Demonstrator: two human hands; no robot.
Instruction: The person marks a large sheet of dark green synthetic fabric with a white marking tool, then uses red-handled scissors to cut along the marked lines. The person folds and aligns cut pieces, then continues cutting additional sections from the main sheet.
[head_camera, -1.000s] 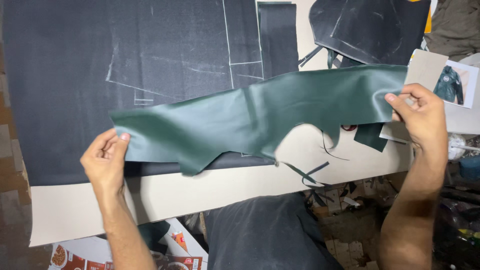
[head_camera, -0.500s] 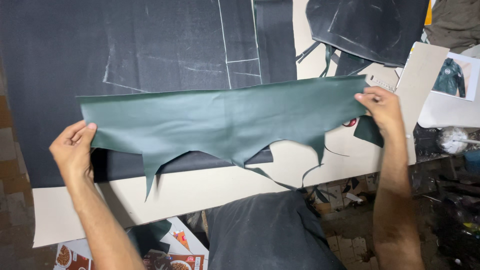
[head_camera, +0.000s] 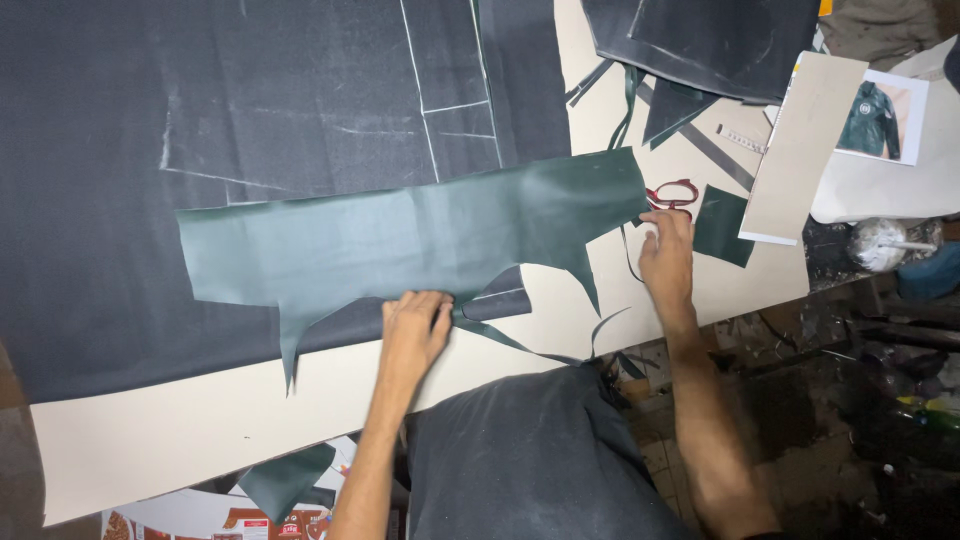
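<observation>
That limp, smooth green leather piece (head_camera: 420, 240) lies flat on the bench (head_camera: 180, 440), left hand (head_camera: 415, 325) pressing its lower edge open-palmed, right hand (head_camera: 668, 250) loosely fingering its right end—best pinched at the edges.

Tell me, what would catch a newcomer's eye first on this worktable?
The long dark green leather piece with a ragged lower edge, spread flat across the big dark sheet marked with chalk lines. The left hand presses its lower edge, while the right hand rests at its right end, beside red-handled scissors. Top right lies a jacket photo.
</observation>
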